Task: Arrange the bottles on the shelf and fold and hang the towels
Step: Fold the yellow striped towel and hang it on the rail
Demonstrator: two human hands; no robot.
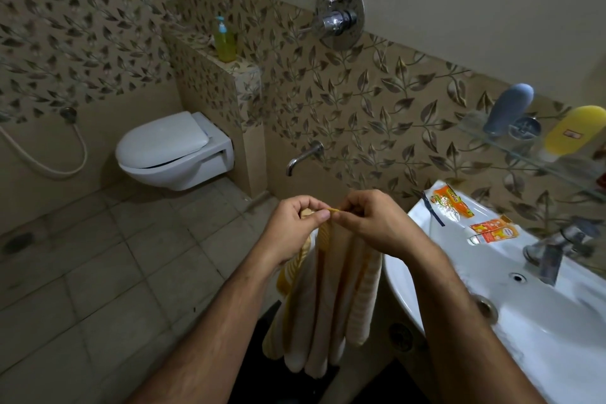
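Note:
A yellow-and-white striped towel (pixel 331 298) hangs in folds in front of me. My left hand (pixel 295 226) and my right hand (pixel 370 220) pinch its top edge side by side, fingertips almost touching. At the right, a glass shelf (pixel 511 144) on the wall carries a grey bottle (pixel 508 108) and a yellow bottle (pixel 574 131). A green pump bottle (pixel 224 41) stands on the tiled ledge (pixel 242 70) above the toilet.
A white washbasin (pixel 524 315) with a chrome tap (pixel 554 249) is at the right; two orange packets (pixel 452 205) and a dark toothbrush (pixel 433 210) lie on its rim. A wall-hung toilet (pixel 173 151), a wall spout (pixel 301 157) and a shower mixer (pixel 339 15) line the wall.

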